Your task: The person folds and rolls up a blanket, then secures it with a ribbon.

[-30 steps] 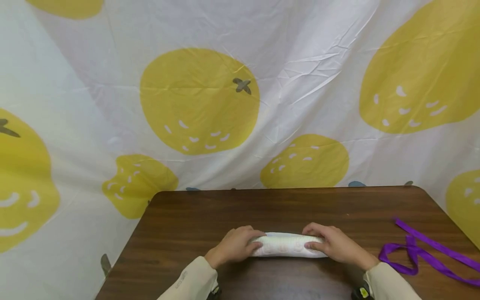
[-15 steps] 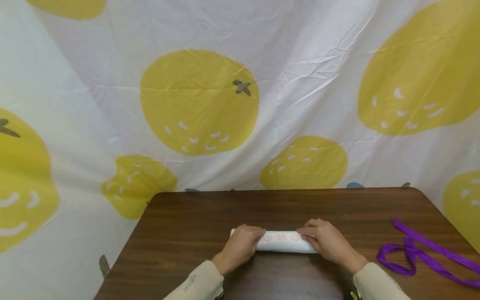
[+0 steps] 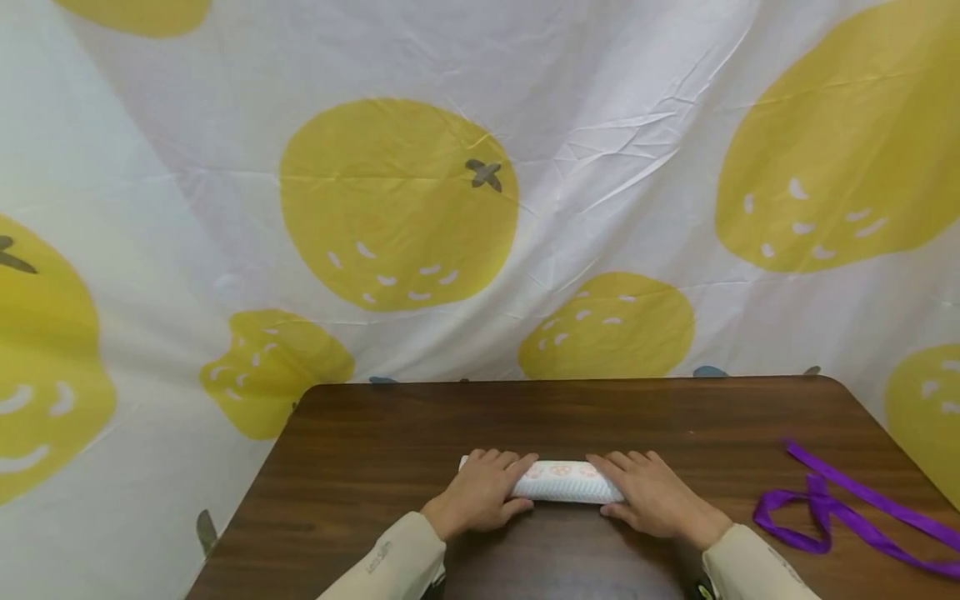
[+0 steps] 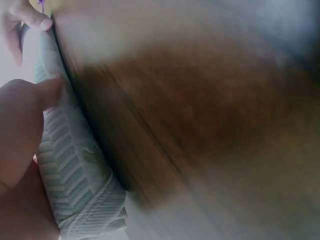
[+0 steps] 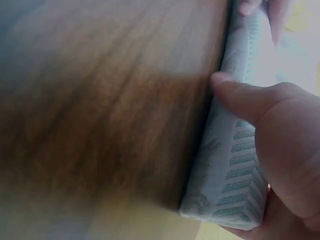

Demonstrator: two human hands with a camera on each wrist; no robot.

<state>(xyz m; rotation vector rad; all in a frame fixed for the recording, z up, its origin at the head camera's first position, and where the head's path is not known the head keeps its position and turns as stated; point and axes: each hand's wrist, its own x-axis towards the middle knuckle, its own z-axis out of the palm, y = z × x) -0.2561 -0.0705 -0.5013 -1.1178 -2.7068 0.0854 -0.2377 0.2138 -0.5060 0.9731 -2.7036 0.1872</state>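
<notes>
A rolled-up white towel (image 3: 562, 483) lies crosswise on the table, with pinkish-orange prints along its top. Up close, the left wrist view shows a grey-green chevron weave on the towel (image 4: 67, 165) and ribbed layers at its end. My left hand (image 3: 482, 492) grips its left part, fingers over the far side and thumb along the near side. On the right part, my right hand (image 3: 652, 493) holds it in a mirrored way. In the right wrist view the right thumb (image 5: 237, 95) presses across the roll (image 5: 235, 170). Both palms hide the towel's ends from above.
A purple ribbon (image 3: 821, 504) lies loosely looped at the table's right side, trailing past the frame edge. The brown wooden table (image 3: 390, 425) ends at a hanging white cloth (image 3: 225, 208) printed with yellow fruit.
The towel has rolled over, bringing its orange prints on top, and looks tighter. Both hands have shifted their hold, moving closer together, and now lie flatter with thumbs at the near side.
</notes>
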